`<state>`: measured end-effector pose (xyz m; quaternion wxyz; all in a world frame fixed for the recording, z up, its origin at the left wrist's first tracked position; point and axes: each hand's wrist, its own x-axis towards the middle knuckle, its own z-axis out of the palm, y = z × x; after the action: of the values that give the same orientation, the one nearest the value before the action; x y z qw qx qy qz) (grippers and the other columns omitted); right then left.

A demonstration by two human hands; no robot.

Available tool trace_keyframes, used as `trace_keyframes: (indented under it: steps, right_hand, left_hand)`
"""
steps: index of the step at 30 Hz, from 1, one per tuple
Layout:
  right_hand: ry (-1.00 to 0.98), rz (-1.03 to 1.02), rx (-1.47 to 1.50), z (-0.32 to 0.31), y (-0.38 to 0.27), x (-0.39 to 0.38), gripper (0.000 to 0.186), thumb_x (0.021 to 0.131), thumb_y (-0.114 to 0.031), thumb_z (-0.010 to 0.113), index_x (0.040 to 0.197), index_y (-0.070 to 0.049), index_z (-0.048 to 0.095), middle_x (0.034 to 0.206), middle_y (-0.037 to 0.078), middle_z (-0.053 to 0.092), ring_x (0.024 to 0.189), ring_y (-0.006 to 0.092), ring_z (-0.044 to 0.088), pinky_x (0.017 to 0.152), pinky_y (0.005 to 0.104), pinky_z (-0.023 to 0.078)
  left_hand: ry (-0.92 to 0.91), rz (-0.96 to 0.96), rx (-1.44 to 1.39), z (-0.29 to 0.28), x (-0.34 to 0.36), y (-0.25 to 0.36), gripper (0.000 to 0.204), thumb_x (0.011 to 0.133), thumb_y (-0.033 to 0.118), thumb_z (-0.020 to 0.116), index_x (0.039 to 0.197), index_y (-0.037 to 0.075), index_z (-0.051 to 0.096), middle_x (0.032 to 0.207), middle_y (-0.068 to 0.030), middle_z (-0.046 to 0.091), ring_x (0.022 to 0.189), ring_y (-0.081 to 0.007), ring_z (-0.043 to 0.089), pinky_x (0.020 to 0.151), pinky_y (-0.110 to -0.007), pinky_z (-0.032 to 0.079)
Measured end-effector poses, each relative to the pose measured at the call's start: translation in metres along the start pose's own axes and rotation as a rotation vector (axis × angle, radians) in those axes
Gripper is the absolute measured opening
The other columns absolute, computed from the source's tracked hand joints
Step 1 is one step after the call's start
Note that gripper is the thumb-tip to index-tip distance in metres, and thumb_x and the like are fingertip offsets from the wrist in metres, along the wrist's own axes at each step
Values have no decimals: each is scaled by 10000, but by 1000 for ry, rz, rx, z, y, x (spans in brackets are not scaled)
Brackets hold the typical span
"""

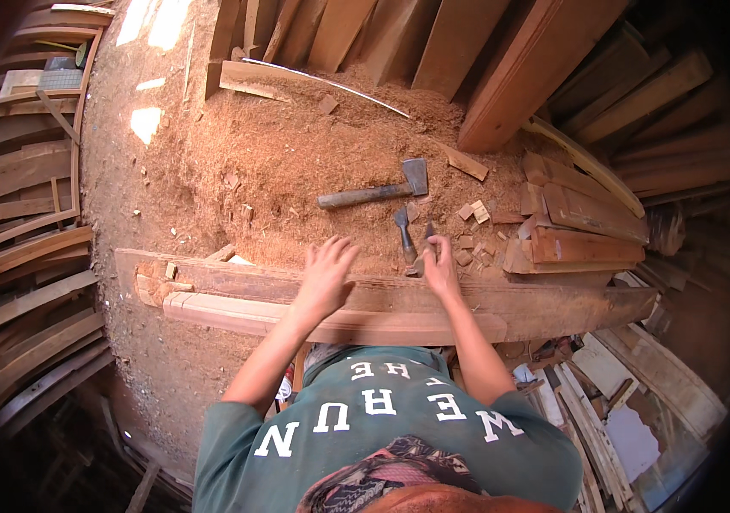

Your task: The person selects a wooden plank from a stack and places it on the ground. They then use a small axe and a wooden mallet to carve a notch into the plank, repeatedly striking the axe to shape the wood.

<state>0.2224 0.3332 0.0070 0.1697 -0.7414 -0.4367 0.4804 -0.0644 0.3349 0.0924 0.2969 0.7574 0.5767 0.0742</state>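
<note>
My left hand hovers above the wooden beams with its fingers apart and nothing in it. The fingers of my right hand are closed around a slim tool with a dark end; its kind is partly hidden by the hand. Just left of that hand, a chisel with a dark handle lies on the shavings. Beyond it rests a hatchet, its head to the right. A planed, pinkish wood strip lies along the near side of a thick, rough plank, both in front of my body.
Wood shavings cover the ground ahead. Small wood offcuts lie right of the tools, near stacked wood blocks. Boards lean at the back, and a timber rack stands left. Scrap boards lie at near right.
</note>
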Motion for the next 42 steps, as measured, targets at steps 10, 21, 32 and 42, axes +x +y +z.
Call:
trace_keyframes:
  steps: [10,21,32,42]
  right_hand:
    - [-625,327,554,67,-56,62,639,1022,-544,621,1460,-104,466,1264,149,656,1066,228,666,906,373,580]
    - [-229,905,1245,237,-20,178,706,904,-422,788,1470,-142,470,1467,164,522,1360,354,517,1106,558,442]
    - [-111,564,1215,57,-64,106,282,883,-340,682,668,-163,634,588,20,657,531,203,629,513,391,528]
    - [-156,-222,965,-155,-16,-202,236,900,-243,745,884,-90,567,734,5,606,614,110,598,613,289,532]
  left_hand:
    - [-228,-169,-139,-15,23,-39,352,792,83,751,1132,91,661,1006,-210,741,983,-422,703,852,-509,547]
    - [-11,-598,-258,-47,-117,-62,255,828,111,770,1053,58,663,886,-262,713,900,-487,694,745,-505,552]
    - [-106,-361,-265,-32,-92,-42,268,837,125,779,1072,44,678,938,-266,729,936,-466,713,773,-477,566]
    - [-192,-143,-92,-45,-66,17,293,846,180,792,1098,63,699,945,-252,743,935,-430,736,763,-472,577]
